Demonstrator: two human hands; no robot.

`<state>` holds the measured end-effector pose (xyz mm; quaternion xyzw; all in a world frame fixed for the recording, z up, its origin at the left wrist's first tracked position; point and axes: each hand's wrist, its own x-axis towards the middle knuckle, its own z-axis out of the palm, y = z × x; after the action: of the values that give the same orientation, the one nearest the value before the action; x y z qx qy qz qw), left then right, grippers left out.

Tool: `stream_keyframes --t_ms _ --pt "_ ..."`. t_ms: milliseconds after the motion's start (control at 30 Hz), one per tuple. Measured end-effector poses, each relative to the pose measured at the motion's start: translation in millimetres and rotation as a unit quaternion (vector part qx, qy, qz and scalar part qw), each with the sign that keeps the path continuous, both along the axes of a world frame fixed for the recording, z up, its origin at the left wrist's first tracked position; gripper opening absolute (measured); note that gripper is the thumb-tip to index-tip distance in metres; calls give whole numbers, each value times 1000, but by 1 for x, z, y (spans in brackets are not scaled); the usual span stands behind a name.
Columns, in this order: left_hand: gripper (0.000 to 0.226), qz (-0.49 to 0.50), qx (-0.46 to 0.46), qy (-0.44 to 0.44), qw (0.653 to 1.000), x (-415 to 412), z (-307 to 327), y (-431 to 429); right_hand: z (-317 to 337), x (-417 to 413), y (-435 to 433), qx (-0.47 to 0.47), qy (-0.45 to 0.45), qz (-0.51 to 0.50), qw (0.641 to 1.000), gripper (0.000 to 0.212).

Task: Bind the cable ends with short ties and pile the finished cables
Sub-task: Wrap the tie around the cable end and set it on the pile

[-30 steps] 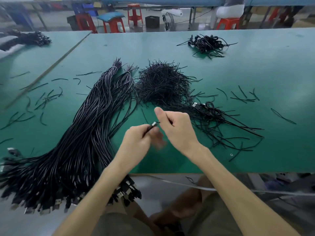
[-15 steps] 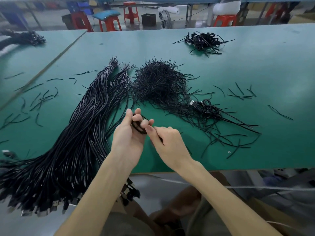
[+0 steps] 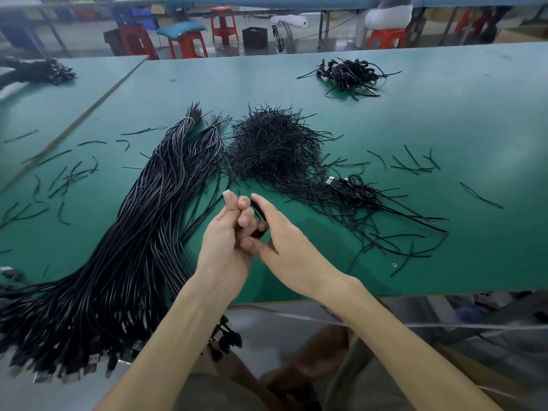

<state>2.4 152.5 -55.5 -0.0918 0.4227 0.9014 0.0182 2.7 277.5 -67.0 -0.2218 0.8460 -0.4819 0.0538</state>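
Observation:
My left hand [image 3: 228, 241] and my right hand [image 3: 281, 241] meet above the near part of the green table [image 3: 444, 123]. Between them sits a small coiled black cable [image 3: 258, 215], mostly hidden by fingers. Fingers of both hands curl round it. A big bundle of long black cables [image 3: 124, 256] lies to the left, its plug ends hanging over the table's front edge. A heap of short black ties [image 3: 272, 146] lies just beyond my hands. A pile of finished cables [image 3: 350, 74] rests far back on the right. One coiled cable with a plug [image 3: 353, 185] lies right of the ties.
Loose ties [image 3: 412, 164] are scattered over the table on both sides. Another cable heap [image 3: 44, 72] sits on the neighbouring table at far left. Red stools [image 3: 222, 25] and a fan stand beyond the table. My knees show below the front edge.
A second ago my hands held a cable end by its plug. Since then they have closed together and shifted slightly away from me, with the cable now coiled between the fingers.

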Motion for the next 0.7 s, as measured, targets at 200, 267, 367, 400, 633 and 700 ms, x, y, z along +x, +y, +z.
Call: stream_keyframes --t_ms 200,267,367,400,633,700 --pt "34 -11 25 7 1000 8 -6 8 3 -2 0 -40 -27 -54 997 44" --pt "32 -23 31 25 999 9 -6 8 4 -2 3 -56 -19 -58 997 33" --pt "21 -61 30 62 996 9 -3 3 14 -6 8 -86 -33 -60 994 27" --pt "19 -78 18 74 994 9 -1 1 17 -7 10 -98 -43 -60 992 25" --pt "34 -85 -109 109 984 15 7 -8 17 -11 19 -95 -33 -33 994 13" --pt "32 -50 -194 113 973 19 4 -6 12 -11 19 -97 -29 -32 994 17"
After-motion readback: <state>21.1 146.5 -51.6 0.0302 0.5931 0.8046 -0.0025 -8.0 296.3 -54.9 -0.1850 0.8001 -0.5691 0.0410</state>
